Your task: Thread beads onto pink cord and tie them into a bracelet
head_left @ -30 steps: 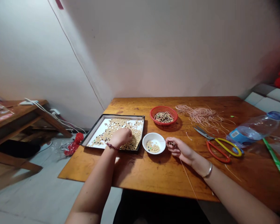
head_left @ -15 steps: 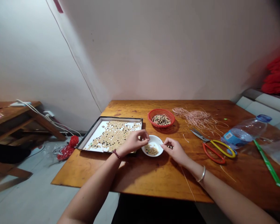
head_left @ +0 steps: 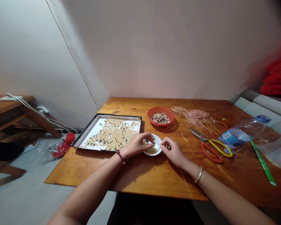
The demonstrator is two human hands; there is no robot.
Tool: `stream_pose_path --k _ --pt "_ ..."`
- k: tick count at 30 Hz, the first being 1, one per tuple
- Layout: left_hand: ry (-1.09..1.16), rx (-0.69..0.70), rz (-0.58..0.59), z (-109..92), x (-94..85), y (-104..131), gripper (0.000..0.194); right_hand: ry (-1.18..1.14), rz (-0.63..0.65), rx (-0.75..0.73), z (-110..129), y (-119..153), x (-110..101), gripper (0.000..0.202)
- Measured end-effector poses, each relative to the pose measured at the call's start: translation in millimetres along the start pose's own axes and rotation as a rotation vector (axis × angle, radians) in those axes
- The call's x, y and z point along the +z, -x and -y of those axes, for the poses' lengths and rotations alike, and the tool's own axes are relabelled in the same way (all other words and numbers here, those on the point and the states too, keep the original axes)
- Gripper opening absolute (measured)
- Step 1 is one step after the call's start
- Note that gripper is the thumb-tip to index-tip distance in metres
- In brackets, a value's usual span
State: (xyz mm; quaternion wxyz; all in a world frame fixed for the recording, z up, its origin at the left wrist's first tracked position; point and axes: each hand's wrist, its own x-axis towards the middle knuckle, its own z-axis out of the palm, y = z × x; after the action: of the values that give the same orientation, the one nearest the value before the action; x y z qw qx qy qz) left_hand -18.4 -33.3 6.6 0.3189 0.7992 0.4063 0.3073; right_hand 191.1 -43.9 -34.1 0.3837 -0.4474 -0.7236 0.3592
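Note:
A small white bowl with tan beads stands under my two hands. My left hand is over its left side, thumb and forefinger close together; anything between them is too small to make out. My right hand is closed at the bowl's right edge, pinching a thin string of dark and tan beads. A thin cord hangs below this hand toward the table's front edge. Left of the bowl lies a shallow black-rimmed tray of tan, black and a few green beads.
Behind the bowl is a red basket of strung beads, beside tangled pink cord. To the right lie scissors, a plastic bottle and a green strip on the wooden table.
My left hand has come closer to my right hand over the bowl, its fingertips now near the right fingertips. The whole view has shifted slightly.

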Motion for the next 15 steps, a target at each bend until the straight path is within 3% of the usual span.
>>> stream_pose_path --k 15 --pt "-0.030 -0.031 0.031 -2.7 -0.9 0.4 0.020 0.064 0.017 -0.021 5.5 2.0 -0.9 0.013"
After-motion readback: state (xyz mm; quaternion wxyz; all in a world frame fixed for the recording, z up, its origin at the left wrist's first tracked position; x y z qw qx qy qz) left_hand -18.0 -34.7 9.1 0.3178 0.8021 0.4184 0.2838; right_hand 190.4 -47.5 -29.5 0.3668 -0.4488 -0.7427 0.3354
